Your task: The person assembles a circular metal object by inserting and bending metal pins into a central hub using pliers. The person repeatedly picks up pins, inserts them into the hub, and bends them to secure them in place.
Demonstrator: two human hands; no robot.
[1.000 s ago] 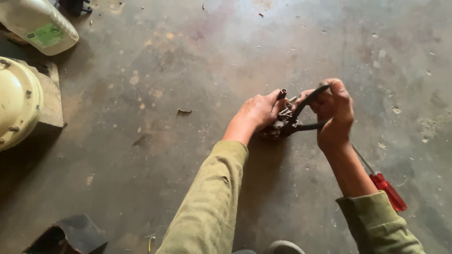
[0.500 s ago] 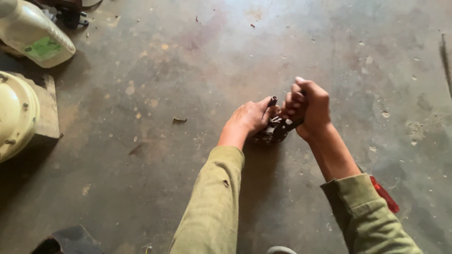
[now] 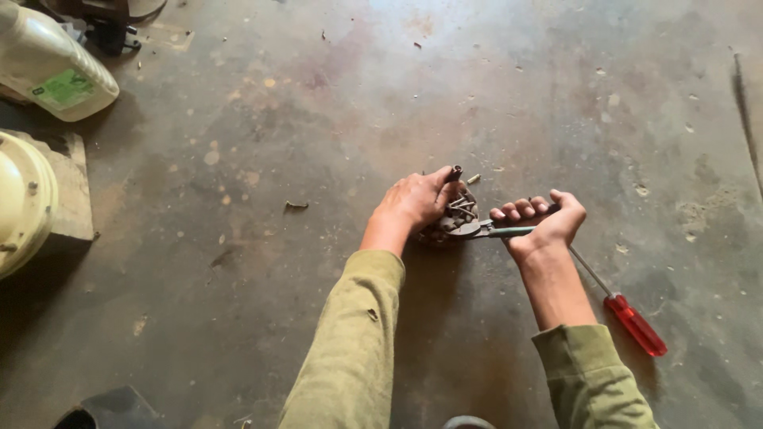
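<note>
My left hand (image 3: 413,202) presses down on a small dark metal part (image 3: 451,218) with bolts sticking out of it, holding it against the concrete floor. My right hand (image 3: 543,222) is closed around the green handles of a pair of pliers (image 3: 497,231), whose jaws reach left into the metal part. Both arms wear olive sleeves. A screwdriver with a red handle (image 3: 634,324) lies on the floor just right of my right forearm, its shaft running up under my wrist.
A white plastic jug with a green label (image 3: 52,71) lies at the top left. A cream rounded housing (image 3: 20,202) sits on a block at the left edge. A dark object (image 3: 107,409) shows at the bottom left. Small debris dots the stained floor.
My right hand has swung the pliers from above the part down and out to the right, so the handles now lie nearly flat. My left hand stays on the part.
</note>
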